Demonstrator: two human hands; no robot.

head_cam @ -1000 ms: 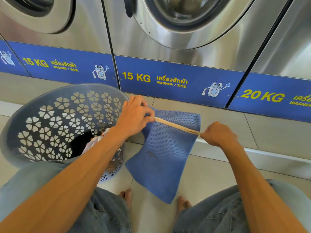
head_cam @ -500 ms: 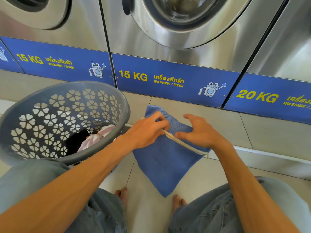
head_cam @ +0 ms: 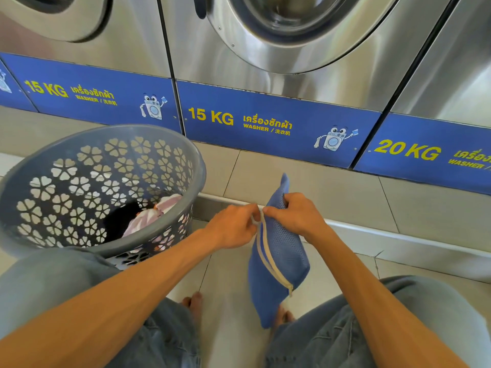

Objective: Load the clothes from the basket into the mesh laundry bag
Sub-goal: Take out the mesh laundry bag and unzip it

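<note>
A blue mesh laundry bag [head_cam: 281, 261] hangs upright in front of me, its cream zipper running down its left side. My right hand [head_cam: 295, 217] grips the bag's upper part. My left hand [head_cam: 233, 225] pinches the zipper's top end right beside it. A grey plastic basket [head_cam: 32, 166] with flower-shaped holes stands to the left on the floor. Pink-and-white striped clothes [head_cam: 148, 217] and a dark garment [head_cam: 119, 219] lie at its bottom.
Steel washers [head_cam: 292, 75] with blue labelled base panels line the far side on a raised tiled step [head_cam: 345, 229]. My denim-clad knees and bare feet [head_cam: 192, 304] are at the bottom, on the tiled floor below the bag.
The bag has turned from spread flat to hanging edge-on with the zipper vertical. My hands have come together at its top. The view has shifted slightly down.
</note>
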